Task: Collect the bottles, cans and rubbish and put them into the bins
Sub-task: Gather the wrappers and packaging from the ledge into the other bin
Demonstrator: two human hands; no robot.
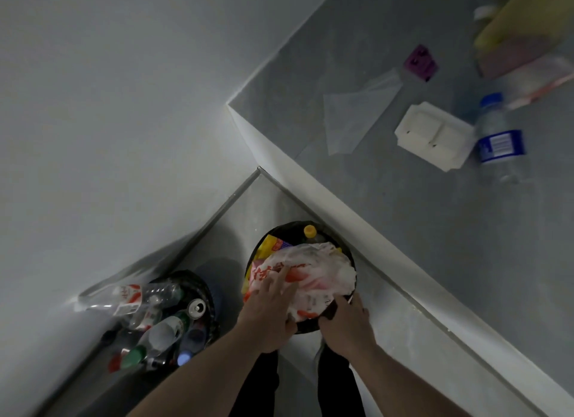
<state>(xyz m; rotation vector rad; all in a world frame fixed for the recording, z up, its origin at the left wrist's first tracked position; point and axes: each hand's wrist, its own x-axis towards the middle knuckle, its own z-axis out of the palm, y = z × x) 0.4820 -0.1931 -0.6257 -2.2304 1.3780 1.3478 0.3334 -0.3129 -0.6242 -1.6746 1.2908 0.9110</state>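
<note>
1. Left hand (273,305) flat on the bag (310,277), fingers straight, pressing it down into the right bin (352,261) — no curl round it.
2. Right hand (344,320) curled over the near rim of that bin, gripping and steadying it.
3. Bag heaped above the rim, over a yellow wrapper (268,246) and a yellow-capped bottle (310,232). Likely to spring back or slide over the edge once pressure comes off — too full to hold it.
4. Too hard a push on one side: bin could tip against the ledge, or wrapper squeeze out at the far side.
5. Left bin (186,320) piled with bottles and a can (196,308); one clear bottle (121,298) leaning out over the rim toward the wall, apt to roll off if the bin gets knocked.
6. Still to collect on the table (403,230): blue-label bottle (498,140), white tray (435,135), clear film (351,118). Little room left in either bin, so overflow probable.
</note>
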